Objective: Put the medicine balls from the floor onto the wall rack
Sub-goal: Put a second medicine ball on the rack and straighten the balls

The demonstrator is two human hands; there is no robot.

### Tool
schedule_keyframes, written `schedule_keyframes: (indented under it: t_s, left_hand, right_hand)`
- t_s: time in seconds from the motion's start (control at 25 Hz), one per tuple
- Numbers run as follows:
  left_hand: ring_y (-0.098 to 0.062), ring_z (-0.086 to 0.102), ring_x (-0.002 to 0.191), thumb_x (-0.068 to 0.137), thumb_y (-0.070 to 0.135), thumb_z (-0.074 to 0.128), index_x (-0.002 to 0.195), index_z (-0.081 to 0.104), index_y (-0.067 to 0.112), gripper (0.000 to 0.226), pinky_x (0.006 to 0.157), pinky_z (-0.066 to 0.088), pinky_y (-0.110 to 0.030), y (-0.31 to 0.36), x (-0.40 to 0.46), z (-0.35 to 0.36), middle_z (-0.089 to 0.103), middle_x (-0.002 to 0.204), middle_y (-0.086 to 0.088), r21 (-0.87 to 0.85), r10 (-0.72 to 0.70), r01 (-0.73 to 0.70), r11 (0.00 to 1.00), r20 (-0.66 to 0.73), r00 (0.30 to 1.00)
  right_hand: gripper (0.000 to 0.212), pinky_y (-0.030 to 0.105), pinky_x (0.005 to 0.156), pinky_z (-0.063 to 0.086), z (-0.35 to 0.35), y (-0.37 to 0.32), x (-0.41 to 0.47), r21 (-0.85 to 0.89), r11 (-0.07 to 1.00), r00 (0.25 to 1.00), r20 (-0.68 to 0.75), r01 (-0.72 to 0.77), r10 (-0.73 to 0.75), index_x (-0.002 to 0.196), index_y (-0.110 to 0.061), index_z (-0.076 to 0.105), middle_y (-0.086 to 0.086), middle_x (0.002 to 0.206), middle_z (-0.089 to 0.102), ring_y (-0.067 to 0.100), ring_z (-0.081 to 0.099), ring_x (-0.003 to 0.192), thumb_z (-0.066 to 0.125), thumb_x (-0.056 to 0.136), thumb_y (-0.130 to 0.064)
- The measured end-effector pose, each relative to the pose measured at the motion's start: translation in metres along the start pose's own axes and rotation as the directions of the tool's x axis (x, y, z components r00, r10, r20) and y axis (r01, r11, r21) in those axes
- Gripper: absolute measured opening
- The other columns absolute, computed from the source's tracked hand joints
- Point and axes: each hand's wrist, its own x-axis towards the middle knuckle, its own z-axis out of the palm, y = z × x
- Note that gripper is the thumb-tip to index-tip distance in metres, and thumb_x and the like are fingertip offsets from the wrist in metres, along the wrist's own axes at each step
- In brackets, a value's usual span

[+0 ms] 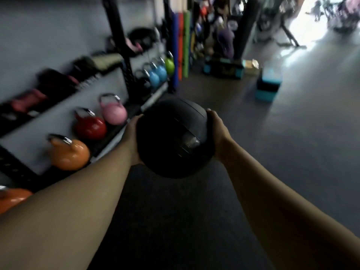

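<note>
A round black medicine ball (172, 138) was held at the centre of the frame, clear of the dark rubber floor (272, 172), between the left hand (131, 139) and right hand (217, 133). Both hands were pressed flat against opposite sides; the fingers were spread wide around the ball, their tips hidden behind it. The black metal wall rack (124, 61) ran along the left of the frame, its lower shelf carrying coloured kettlebells (89, 126). Judgement: the carry would go best with even pressure from both palms, the ball kept level and brought to a free rack tier clear of the kettlebells. Motion blur obscured which tier was free.
</note>
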Motion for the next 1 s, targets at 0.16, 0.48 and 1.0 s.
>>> schedule_keyframes:
  t_s: [0.16,0.48,1.0]
  left_hand:
    - [-0.029,0.077,0.095,0.095,0.048,0.048,0.107,0.084,0.018,0.048,0.089,0.063,-0.041,0.181,-0.127,-0.043,0.08,0.1,-0.01,-0.093,0.387,-0.396,0.913,-0.102,0.916]
    - [-0.029,0.079,0.07,0.095,0.05,0.048,0.08,0.086,0.016,0.054,0.06,0.062,-0.031,0.404,-0.404,-0.175,0.081,0.085,-0.013,0.157,0.776,-0.804,0.573,-0.422,0.47]
    - [-0.035,0.072,0.11,0.084,0.048,0.068,0.117,0.079,0.014,0.049,0.09,0.06,-0.043,0.599,-0.611,-0.335,0.077,0.119,-0.016,0.533,0.864,-0.825,0.187,-0.489,-0.12]
  right_hand:
    - [0.063,0.047,0.104,0.054,0.15,-0.147,-0.072,0.067,0.967,0.93,0.262,0.247,-0.256,0.107,-0.019,0.079,0.007,0.114,0.079,0.028,0.073,0.108,0.059,0.068,-0.064]
    - [0.057,0.05,0.104,0.054,0.442,-0.284,-0.281,0.408,0.888,0.519,0.722,0.214,-0.457,0.118,-0.018,0.076,0.011,0.116,0.078,0.033,0.072,0.111,0.058,0.082,-0.058]
    - [0.047,0.031,0.056,0.059,0.737,-0.374,-0.475,0.594,0.804,0.048,0.804,-0.017,-0.593,0.074,-0.024,0.084,0.004,0.083,0.081,0.023,0.077,0.07,0.052,0.092,-0.054]
